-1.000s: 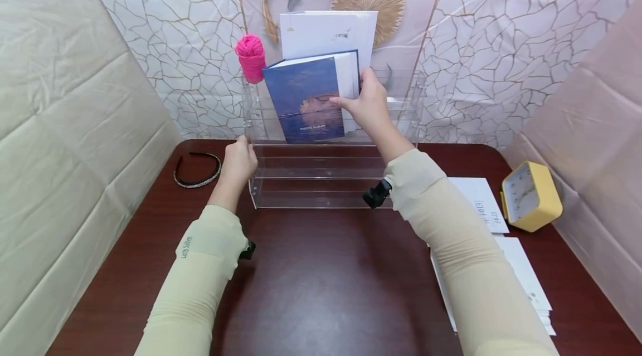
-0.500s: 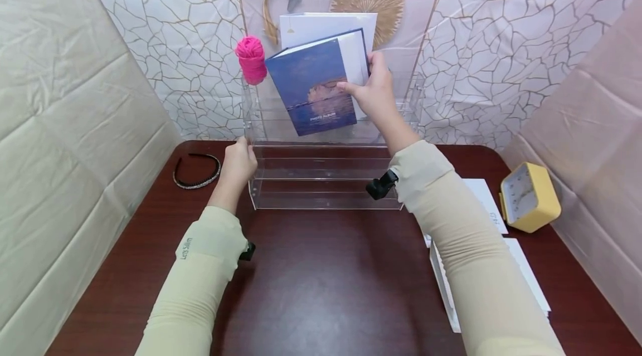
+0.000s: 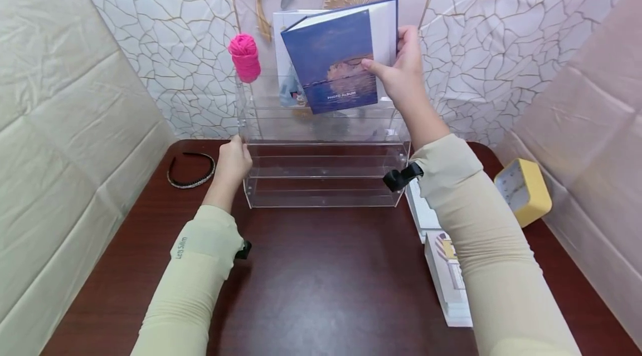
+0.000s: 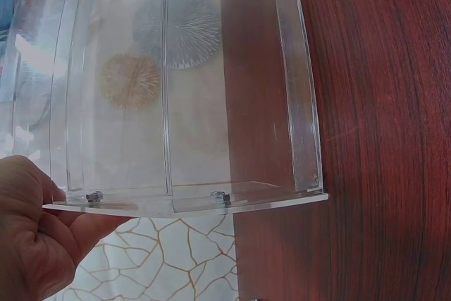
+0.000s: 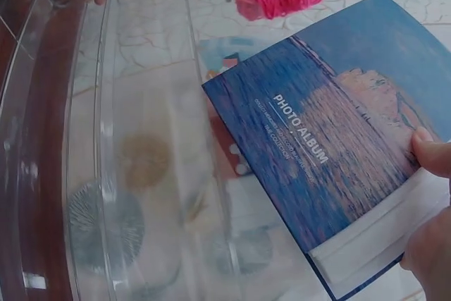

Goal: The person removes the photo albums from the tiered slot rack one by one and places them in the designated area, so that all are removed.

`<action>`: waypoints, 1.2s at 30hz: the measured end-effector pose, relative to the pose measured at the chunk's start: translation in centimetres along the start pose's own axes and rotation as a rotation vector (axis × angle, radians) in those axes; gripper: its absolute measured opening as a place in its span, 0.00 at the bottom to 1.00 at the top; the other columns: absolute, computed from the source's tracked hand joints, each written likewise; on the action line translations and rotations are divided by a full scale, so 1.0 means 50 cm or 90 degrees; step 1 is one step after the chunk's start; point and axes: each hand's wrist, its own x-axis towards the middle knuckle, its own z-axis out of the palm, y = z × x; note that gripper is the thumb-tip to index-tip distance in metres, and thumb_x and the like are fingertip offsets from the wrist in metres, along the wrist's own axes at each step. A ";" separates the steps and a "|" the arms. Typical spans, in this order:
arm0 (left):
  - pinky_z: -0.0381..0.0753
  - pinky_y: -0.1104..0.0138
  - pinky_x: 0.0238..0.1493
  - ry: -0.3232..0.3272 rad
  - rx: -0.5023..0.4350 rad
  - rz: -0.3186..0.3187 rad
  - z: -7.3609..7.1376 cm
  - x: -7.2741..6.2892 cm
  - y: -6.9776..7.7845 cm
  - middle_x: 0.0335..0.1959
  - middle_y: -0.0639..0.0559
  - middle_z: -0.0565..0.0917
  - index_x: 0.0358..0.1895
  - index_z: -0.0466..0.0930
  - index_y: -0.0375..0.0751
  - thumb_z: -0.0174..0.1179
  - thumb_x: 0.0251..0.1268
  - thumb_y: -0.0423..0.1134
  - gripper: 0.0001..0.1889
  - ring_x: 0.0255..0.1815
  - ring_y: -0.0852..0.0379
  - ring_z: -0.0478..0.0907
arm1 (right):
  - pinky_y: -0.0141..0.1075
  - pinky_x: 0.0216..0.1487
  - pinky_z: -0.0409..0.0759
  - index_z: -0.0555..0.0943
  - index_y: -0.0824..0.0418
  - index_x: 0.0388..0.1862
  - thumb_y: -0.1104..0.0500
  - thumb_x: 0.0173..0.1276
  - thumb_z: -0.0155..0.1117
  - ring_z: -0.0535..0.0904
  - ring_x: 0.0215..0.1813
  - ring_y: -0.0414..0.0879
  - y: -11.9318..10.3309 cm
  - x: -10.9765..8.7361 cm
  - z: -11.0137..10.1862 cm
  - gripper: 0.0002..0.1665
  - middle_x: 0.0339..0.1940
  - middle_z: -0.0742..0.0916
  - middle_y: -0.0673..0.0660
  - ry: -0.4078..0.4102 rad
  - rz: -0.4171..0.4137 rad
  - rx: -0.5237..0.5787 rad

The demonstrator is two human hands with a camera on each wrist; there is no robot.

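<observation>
My right hand [image 3: 405, 69] grips a blue photo album [image 3: 336, 55] by its right edge, thumb on the front cover. The album is tilted and held above the clear acrylic rack [image 3: 321, 197]. My left hand [image 3: 232, 164] holds the rack's left side panel; in the left wrist view its fingers [image 4: 53, 244] curl at the panel's edge. Behind the album stands a white book [image 3: 287, 86], partly hidden. A bright pink yarn skein [image 3: 244, 58] sits at the rack's top left, apart from the album in the right wrist view.
A black headband [image 3: 193, 182] lies on the dark wood table [image 3: 321, 278] at left. White books [image 3: 446, 272] are stacked at right, partly under my right sleeve. A yellow clock [image 3: 534, 191] stands behind them near the right wall.
My right hand has lifted the photo album up and to the right, out from the rack's upper tier. The left hand stays on the rack's side.
</observation>
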 end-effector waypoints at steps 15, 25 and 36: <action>0.77 0.50 0.35 0.008 0.003 0.004 -0.001 0.000 -0.002 0.35 0.27 0.78 0.44 0.69 0.22 0.40 0.72 0.31 0.12 0.37 0.33 0.78 | 0.39 0.55 0.72 0.62 0.63 0.44 0.86 0.46 0.62 0.73 0.53 0.53 -0.065 -0.098 -0.083 0.32 0.48 0.77 0.62 0.043 -0.051 0.146; 0.76 0.49 0.35 0.016 0.014 0.016 -0.001 -0.001 -0.004 0.33 0.26 0.77 0.41 0.69 0.22 0.40 0.71 0.31 0.12 0.36 0.32 0.78 | 0.35 0.49 0.75 0.60 0.61 0.48 0.83 0.53 0.58 0.74 0.51 0.52 -0.055 -0.226 -0.125 0.30 0.50 0.76 0.62 -0.011 -0.021 0.130; 0.77 0.48 0.34 0.013 0.004 0.013 -0.001 -0.002 0.000 0.33 0.26 0.77 0.42 0.69 0.21 0.40 0.71 0.31 0.12 0.36 0.32 0.77 | 0.32 0.41 0.80 0.60 0.60 0.47 0.79 0.59 0.57 0.79 0.42 0.43 0.017 -0.358 -0.134 0.25 0.42 0.79 0.55 -0.040 0.206 0.069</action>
